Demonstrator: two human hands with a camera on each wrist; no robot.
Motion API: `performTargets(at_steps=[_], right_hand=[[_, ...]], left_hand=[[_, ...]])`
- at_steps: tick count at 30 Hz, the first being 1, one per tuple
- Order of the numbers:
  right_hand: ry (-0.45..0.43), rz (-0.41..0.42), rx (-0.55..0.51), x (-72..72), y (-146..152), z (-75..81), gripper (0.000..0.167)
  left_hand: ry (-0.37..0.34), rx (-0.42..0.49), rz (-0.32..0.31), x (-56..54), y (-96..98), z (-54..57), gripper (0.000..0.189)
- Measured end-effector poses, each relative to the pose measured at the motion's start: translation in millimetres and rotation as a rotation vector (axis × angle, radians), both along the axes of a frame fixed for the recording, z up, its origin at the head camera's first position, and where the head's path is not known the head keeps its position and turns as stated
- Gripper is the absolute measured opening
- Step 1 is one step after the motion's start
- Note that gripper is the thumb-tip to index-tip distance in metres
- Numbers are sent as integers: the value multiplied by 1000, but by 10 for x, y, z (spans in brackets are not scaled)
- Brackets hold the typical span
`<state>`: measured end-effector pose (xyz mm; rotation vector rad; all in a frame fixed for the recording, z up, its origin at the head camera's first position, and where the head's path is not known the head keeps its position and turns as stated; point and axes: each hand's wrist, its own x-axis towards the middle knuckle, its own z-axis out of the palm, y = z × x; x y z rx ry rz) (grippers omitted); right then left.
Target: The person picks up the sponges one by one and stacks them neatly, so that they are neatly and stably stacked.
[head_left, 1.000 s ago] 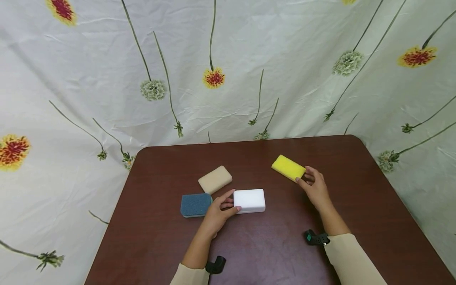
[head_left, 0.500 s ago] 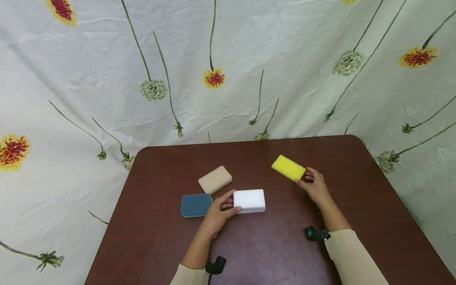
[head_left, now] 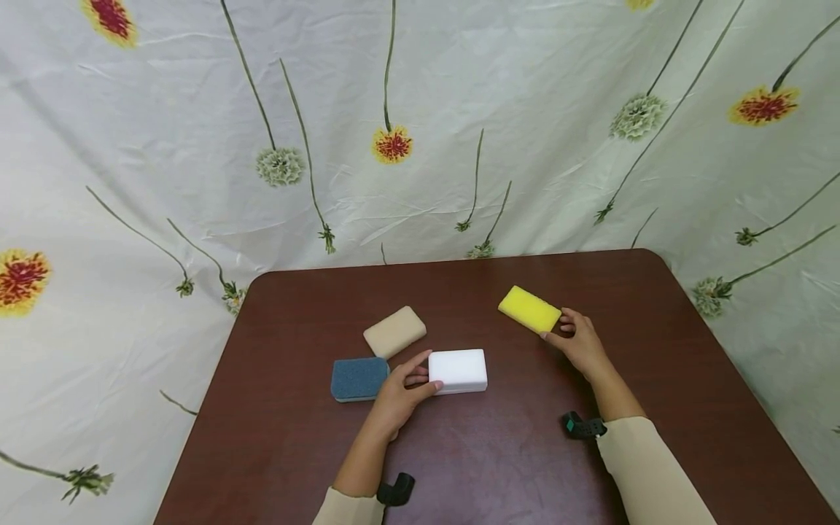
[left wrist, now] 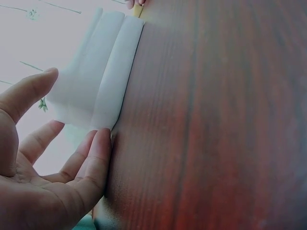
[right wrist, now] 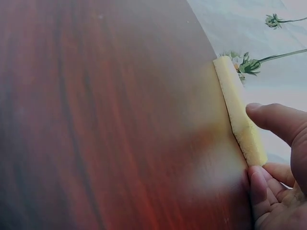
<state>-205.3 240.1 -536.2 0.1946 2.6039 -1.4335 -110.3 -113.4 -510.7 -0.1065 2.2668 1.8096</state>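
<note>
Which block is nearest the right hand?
The yellow block, beside the right hand; the white block, blue block and beige block all lie farther away.

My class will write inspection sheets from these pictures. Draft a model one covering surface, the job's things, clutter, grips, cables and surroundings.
Surface: dark reddish-brown table, with a paler sheen toward the near side.
Job's things: white block and yellow sponge, both on the table.
Clutter: blue sponge and beige sponge, corners close together.
Grips: left grip holds the white block's left end; right grip holds the yellow sponge's right end.
Cables: nothing seen.
Surroundings: flower-printed white cloth behind the table.
</note>
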Motion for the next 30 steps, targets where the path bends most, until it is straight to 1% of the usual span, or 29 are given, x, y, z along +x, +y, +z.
performTargets(at_steps=[4, 6, 8, 13, 14, 18, 20, 21, 25, 27, 30], right_hand=[[5, -11, 9, -13, -11, -30, 85], [8, -21, 12, -16, -22, -42, 83], [12, -35, 10, -18, -33, -52, 82], [19, -55, 6, -22, -40, -66, 80], [19, -56, 5, -23, -39, -68, 81], [19, -57, 8, -20, -39, -67, 81], [20, -59, 9, -18, -43, -65, 80], [21, -60, 9, -16, -45, -63, 80], [24, -64, 12, -13, -50, -66, 78], [25, -64, 10, -14, -51, -67, 76], [27, -62, -1, -16, -53, -68, 75]], left_hand=[[-3, -18, 7, -48, -13, -125, 65], [-3, -19, 7, -47, -13, -125, 65], [-3, -13, 5, -30, -6, -73, 65], [-2, 13, -4, 33, 7, 102, 64], [-1, 11, -3, 32, 7, 92, 64], [4, -13, -4, -22, -10, -85, 64], [2, -22, -1, -47, -13, -154, 64], [1, -19, -2, -47, -13, -148, 64], [0, 9, -2, -2, 8, 17, 64], [2, 21, -8, 21, 13, 81, 64], [0, 23, -9, 32, 13, 114, 64]])
